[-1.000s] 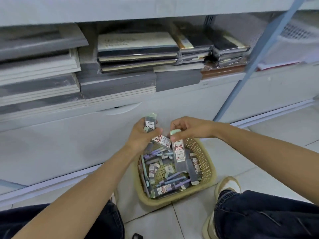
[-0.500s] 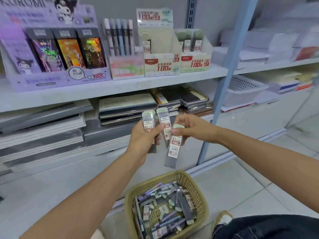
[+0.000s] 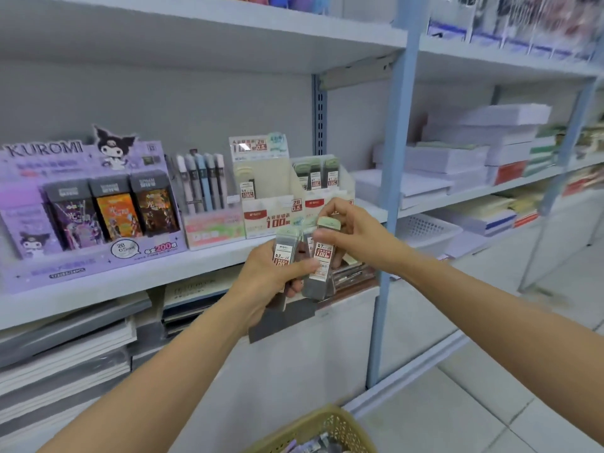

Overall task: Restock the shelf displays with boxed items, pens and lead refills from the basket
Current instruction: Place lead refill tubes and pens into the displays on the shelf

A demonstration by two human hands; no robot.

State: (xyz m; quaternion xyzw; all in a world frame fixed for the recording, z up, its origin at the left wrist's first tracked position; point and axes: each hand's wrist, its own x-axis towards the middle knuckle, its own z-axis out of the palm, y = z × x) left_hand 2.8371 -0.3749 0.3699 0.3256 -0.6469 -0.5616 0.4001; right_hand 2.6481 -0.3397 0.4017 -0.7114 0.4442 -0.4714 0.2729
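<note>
Shelf [image 3: 130,284], left to right: Kuromi display [image 3: 81,207], pen display [image 3: 209,207], refill boxes [image 3: 277,210] — paper stacks [image 3: 457,158] past the post [image 3: 392,191]. Notebooks [image 3: 65,348] underneath. Left grip [image 3: 264,282] and right grip [image 3: 353,237] side by side before the refill boxes, refills [image 3: 322,256] in both — basket [image 3: 313,423] below them.

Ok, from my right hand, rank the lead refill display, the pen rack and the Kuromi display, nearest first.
1. Lead refill display, on the shelf just behind the right hand.
2. Pen rack, further left on the same shelf.
3. Kuromi display, at the far left.
</note>
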